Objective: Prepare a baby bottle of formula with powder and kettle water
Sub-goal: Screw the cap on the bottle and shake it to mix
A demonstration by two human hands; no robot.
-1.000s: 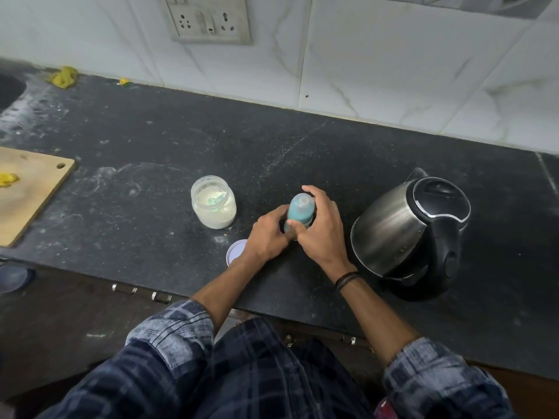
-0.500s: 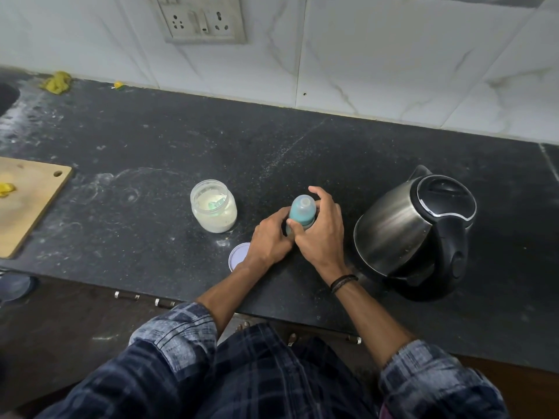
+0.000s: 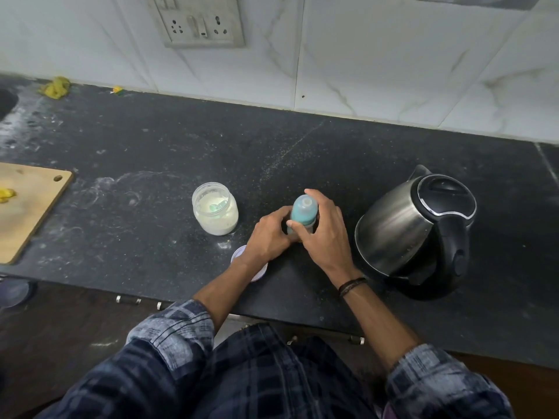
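A baby bottle (image 3: 303, 211) with a teal cap stands upright on the black counter (image 3: 151, 152). My left hand (image 3: 269, 235) grips its lower body, which is mostly hidden. My right hand (image 3: 325, 234) curls round the teal cap, thumb on its near side. Left of the bottle stands an open powder jar (image 3: 215, 208) with white powder and a teal scoop inside. The jar's white lid (image 3: 239, 255) lies flat by my left wrist, partly hidden. A steel kettle (image 3: 414, 231) with a black lid and handle stands to the right.
A wooden cutting board (image 3: 30, 207) with a yellow scrap lies at the far left. Spilled powder smears the counter's left part. A wall socket (image 3: 201, 24) sits on the white tiles behind. The counter's front edge runs just below my wrists.
Both hands stay on the bottle in the same spot. My right hand's grip on the cap has shifted slightly; the bottle, jar and kettle have not moved.
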